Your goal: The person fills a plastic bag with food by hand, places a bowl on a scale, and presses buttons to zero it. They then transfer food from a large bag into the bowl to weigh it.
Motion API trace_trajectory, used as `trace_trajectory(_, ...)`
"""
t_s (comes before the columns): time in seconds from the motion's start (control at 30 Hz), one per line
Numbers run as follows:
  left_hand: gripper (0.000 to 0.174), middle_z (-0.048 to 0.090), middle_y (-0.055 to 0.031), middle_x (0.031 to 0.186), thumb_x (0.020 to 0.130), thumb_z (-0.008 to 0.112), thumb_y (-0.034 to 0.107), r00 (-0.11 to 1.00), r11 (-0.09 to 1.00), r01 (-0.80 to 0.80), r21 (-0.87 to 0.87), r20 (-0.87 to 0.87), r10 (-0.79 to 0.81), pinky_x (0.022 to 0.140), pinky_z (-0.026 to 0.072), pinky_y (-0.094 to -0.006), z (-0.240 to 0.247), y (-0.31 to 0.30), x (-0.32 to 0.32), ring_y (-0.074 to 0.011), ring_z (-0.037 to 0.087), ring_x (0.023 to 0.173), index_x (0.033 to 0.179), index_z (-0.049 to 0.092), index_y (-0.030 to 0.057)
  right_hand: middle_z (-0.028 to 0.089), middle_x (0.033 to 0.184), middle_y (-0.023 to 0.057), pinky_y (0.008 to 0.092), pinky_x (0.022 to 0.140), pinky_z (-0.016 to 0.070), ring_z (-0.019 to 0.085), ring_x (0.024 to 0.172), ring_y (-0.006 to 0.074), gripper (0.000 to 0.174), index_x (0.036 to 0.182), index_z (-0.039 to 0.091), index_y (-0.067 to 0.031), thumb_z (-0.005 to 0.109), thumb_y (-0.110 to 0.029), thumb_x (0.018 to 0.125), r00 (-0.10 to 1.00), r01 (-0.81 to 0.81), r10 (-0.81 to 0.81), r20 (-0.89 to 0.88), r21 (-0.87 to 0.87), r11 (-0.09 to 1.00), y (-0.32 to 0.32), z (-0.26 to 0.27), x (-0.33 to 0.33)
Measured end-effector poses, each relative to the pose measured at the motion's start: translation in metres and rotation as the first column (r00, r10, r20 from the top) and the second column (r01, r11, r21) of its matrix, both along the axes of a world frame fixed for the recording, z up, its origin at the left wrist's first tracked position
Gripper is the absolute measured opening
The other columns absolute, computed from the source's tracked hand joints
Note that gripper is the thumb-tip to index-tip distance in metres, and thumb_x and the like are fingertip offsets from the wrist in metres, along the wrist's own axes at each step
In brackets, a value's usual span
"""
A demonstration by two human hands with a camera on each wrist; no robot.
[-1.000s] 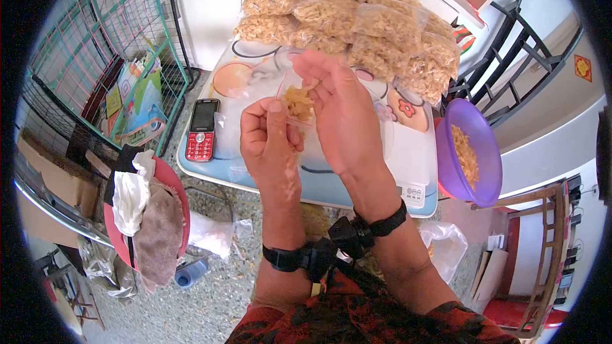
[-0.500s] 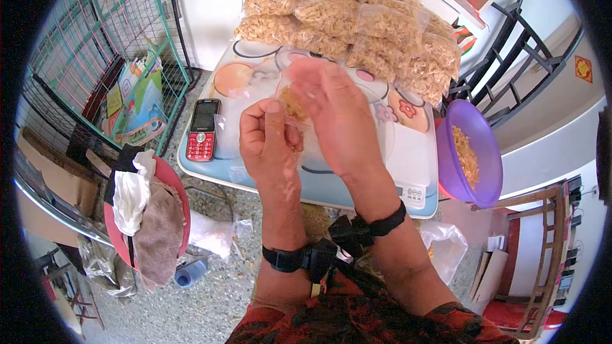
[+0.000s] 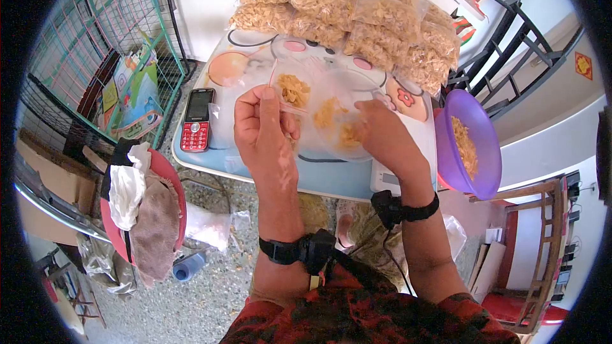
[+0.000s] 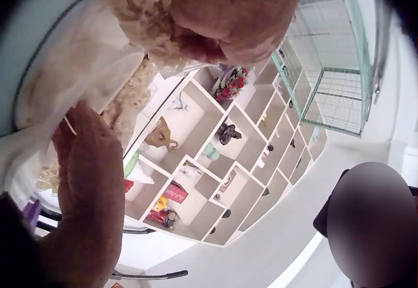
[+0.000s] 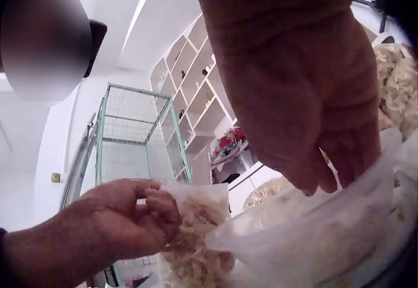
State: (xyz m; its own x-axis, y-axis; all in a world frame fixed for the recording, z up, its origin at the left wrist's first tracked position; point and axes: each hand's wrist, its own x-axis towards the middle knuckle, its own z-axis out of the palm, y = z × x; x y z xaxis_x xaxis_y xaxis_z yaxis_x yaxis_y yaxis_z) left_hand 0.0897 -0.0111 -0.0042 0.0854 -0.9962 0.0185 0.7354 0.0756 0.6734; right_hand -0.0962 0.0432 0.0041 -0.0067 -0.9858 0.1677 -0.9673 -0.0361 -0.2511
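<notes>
My left hand (image 3: 264, 124) pinches the edge of a small clear zip bag (image 3: 292, 89) between thumb and fingers. Golden dried flakes fill part of the bag, and a red line runs along its upper left edge. At the rim of a translucent bowl (image 3: 335, 121), my right hand (image 3: 392, 137) grips with curled fingers. More of the flakes lie in that bowl, which tilts toward the bag. In the right wrist view the bowl's rim (image 5: 294, 213) comes close beside the bag (image 5: 196, 229). Under my right forearm, a white scale (image 3: 386, 181) is partly hidden.
Filled bags of flakes (image 3: 376, 25) are piled along the table's (image 3: 255, 178) back. A red phone (image 3: 197, 121) lies at its left edge. Right of the table stands a purple basin (image 3: 484, 146) of flakes; to the left are a red stool (image 3: 178, 216) with cloths and a wire cage (image 3: 159, 57).
My right hand has left the bag's mouth, moved right and taken hold of the bowl, which now sits nearer the bag. The left hand still pinches the bag.
</notes>
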Motion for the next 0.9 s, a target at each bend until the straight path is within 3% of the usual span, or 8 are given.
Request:
trace_trajectory(0.13,0.017,0.049,0.0004,0.067,0.097,0.060,0.020,1.000,1.000,-0.001,-0.005,0.011,0.001,0.043,0.0337,-0.0217,-0.001,0.000,0.000,-0.0060,0.043,0.050,0.097,0.053,0.0050,0.060,0.102,0.0216,0.0431,0.086,0.0466,0.059,0.097,0.0384,0.033,0.108,0.058,0.0007,0.065,-0.019,0.083,1.000,-0.029,0.026,0.017,0.154,0.988,0.002,0.014,0.020)
trace_trajectory(0.23,0.017,0.048,0.0018,0.064,0.095,0.063,0.022,1.000,1.000,-0.015,0.010,0.012,0.015,0.043,0.0322,-0.0220,0.000,0.000,-0.001,-0.0066,0.041,0.049,0.094,0.055,0.0066,0.058,0.102,0.0207,0.0435,0.086,0.0463,0.058,0.097,0.0374,0.037,0.107,0.056,0.0010,0.068,-0.021,0.080,0.997,-0.040,0.031,0.076,0.122,0.992,-0.006,0.000,0.018)
trace_trajectory(0.33,0.017,0.047,0.0026,0.063,0.094,0.064,0.022,1.000,1.000,-0.012,0.011,-0.003,0.012,0.043,0.0315,-0.0220,0.000,-0.001,-0.001,-0.0069,0.040,0.049,0.092,0.056,0.0074,0.059,0.104,0.0188,0.0427,0.088,0.0462,0.057,0.101,0.0349,0.043,0.113,0.057,0.0003,0.071,-0.023,0.079,0.976,0.051,-0.072,0.206,0.104,0.993,-0.012,-0.008,0.014)
trace_trajectory(0.43,0.016,0.048,0.0027,0.064,0.094,0.064,0.021,1.000,1.000,-0.015,0.016,-0.006,0.015,0.043,0.0314,-0.0219,0.001,0.000,-0.001,-0.0068,0.040,0.049,0.091,0.056,0.0074,0.058,0.109,0.0201,0.0440,0.089,0.0488,0.056,0.109,0.0366,0.038,0.108,0.058,-0.0022,0.068,-0.027,0.081,0.994,-0.050,0.061,0.096,-0.116,0.992,-0.018,-0.012,0.017)
trace_trajectory(0.53,0.015,0.049,0.0027,0.067,0.094,0.064,0.020,1.000,1.000,-0.001,0.012,-0.011,0.002,0.044,0.0320,-0.0218,0.002,0.000,0.000,-0.0068,0.042,0.051,0.092,0.056,0.0072,0.057,0.108,0.0193,0.0440,0.088,0.0494,0.057,0.106,0.0361,0.036,0.108,0.059,-0.0047,0.068,-0.028,0.082,0.999,-0.033,0.039,0.033,-0.171,0.985,-0.027,-0.022,0.025)
trace_trajectory(0.63,0.015,0.049,0.0025,0.068,0.094,0.064,0.020,1.000,1.000,-0.005,0.021,-0.001,0.005,0.045,0.0333,-0.0215,0.002,0.000,0.001,-0.0070,0.043,0.052,0.093,0.057,0.0070,0.057,0.105,0.0184,0.0454,0.084,0.0505,0.057,0.103,0.0362,0.030,0.103,0.061,-0.0070,0.068,-0.026,0.081,0.999,-0.045,0.045,-0.002,-0.025,0.999,-0.033,-0.017,0.030)
trace_trajectory(0.9,0.016,0.049,0.0022,0.068,0.093,0.065,0.021,1.000,1.000,0.002,0.013,-0.010,-0.002,0.046,0.0347,-0.0214,0.002,0.000,0.001,-0.0074,0.044,0.053,0.093,0.056,0.0070,0.057,0.089,0.0180,0.0458,0.076,0.0499,0.059,0.085,0.0391,0.019,0.093,0.061,-0.0051,0.065,-0.019,0.081,0.984,-0.100,0.106,0.144,-0.045,0.994,-0.036,-0.021,0.024)
